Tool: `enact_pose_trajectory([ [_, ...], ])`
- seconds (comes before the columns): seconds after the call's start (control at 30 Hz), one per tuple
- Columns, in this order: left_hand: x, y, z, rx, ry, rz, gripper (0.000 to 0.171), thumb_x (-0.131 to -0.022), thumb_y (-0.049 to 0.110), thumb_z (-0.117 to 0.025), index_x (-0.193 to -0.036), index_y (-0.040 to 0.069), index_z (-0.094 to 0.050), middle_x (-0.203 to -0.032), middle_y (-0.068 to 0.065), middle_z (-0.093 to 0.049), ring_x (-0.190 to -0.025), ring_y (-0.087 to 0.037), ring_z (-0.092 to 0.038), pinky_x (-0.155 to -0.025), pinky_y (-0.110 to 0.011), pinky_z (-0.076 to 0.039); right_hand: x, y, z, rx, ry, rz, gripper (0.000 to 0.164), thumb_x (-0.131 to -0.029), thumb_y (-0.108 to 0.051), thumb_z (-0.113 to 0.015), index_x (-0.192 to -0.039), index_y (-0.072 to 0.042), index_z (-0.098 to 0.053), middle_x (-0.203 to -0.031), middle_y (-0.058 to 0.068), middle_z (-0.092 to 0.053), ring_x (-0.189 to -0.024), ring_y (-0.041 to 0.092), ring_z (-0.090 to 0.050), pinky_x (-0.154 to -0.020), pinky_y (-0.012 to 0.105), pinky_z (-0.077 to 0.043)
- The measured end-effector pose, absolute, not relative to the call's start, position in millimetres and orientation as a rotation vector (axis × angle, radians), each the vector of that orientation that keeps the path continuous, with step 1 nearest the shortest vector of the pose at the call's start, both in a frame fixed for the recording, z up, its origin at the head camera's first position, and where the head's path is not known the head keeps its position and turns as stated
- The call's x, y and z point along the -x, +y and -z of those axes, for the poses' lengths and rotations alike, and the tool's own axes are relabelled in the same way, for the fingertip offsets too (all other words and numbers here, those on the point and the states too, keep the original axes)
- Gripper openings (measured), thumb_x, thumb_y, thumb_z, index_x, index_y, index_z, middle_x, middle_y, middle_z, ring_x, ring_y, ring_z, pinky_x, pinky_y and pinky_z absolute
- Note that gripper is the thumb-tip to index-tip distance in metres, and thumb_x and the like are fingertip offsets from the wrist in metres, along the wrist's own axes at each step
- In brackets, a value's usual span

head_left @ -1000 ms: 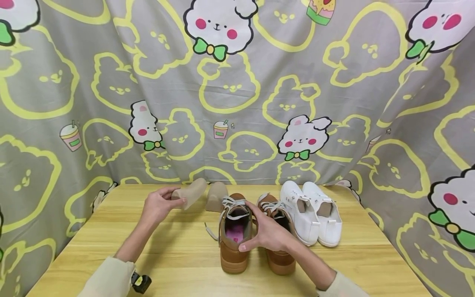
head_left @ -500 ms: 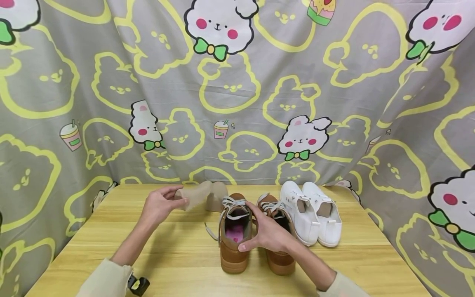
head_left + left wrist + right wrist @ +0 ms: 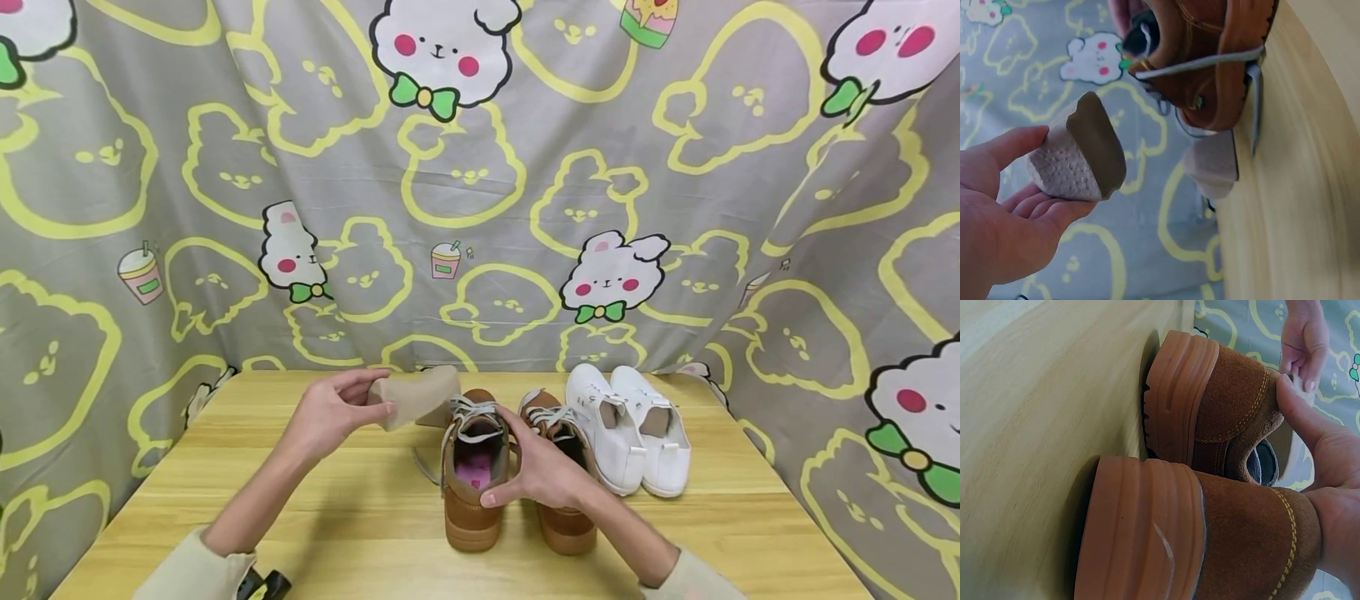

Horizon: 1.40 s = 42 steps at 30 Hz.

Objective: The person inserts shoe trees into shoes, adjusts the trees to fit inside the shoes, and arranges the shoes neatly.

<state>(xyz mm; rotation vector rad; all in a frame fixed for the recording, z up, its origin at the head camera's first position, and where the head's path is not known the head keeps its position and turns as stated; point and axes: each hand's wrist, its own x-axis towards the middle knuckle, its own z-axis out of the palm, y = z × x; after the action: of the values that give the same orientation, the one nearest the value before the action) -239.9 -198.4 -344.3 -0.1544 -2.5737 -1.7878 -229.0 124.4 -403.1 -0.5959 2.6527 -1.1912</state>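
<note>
Shifted rightward since the earlier frame, the left hand had its thumb and fingers clamped on the beige insert, which projected past the fingertips toward the left brown shoe. The right hand gripped that shoe, thumb at the heel collar, index finger beside the laces; white shoes stood right of these fingers.
</note>
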Motion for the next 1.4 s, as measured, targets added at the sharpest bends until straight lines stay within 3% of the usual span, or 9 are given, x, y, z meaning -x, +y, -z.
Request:
enact_pose_trajectory([
  [0.63,204,-165,320,0.542,-2.709,1.930,0.055,-0.083,0.018,-0.084,-0.134,0.007,-0.066,-0.131,-0.015,-0.068,-0.118,-0.023,-0.066,-0.091,-0.033,-0.059,232,127,404,0.583,2.598,1.223,0.129,-0.065,-0.047,-0.095,-0.164,-0.021,-0.016,-0.162,0.014,-0.036,-0.144,0.038,-0.040,-0.113,0.060,-0.038],
  [1.0,207,-154,323,0.667,-2.862,1.665,0.053,-0.080,0.020,-0.086,-0.130,0.010,-0.069,-0.135,-0.015,-0.066,-0.130,-0.028,-0.060,-0.102,-0.041,-0.053,232,125,406,0.590,2.632,1.208,0.130,-0.062,-0.046,-0.096,-0.163,-0.020,-0.019,-0.159,0.019,-0.039,-0.141,0.040,-0.044,-0.113,0.060,-0.038],
  [1.4,216,-143,317,0.662,-2.964,1.474,0.053,-0.078,0.022,-0.087,-0.127,0.009,-0.071,-0.122,-0.008,-0.073,-0.118,-0.022,-0.067,-0.097,-0.040,-0.056,231,126,406,0.589,2.626,1.219,0.129,-0.063,-0.047,-0.096,-0.163,-0.021,-0.019,-0.160,0.019,-0.038,-0.142,0.039,-0.043,-0.113,0.059,-0.038],
])
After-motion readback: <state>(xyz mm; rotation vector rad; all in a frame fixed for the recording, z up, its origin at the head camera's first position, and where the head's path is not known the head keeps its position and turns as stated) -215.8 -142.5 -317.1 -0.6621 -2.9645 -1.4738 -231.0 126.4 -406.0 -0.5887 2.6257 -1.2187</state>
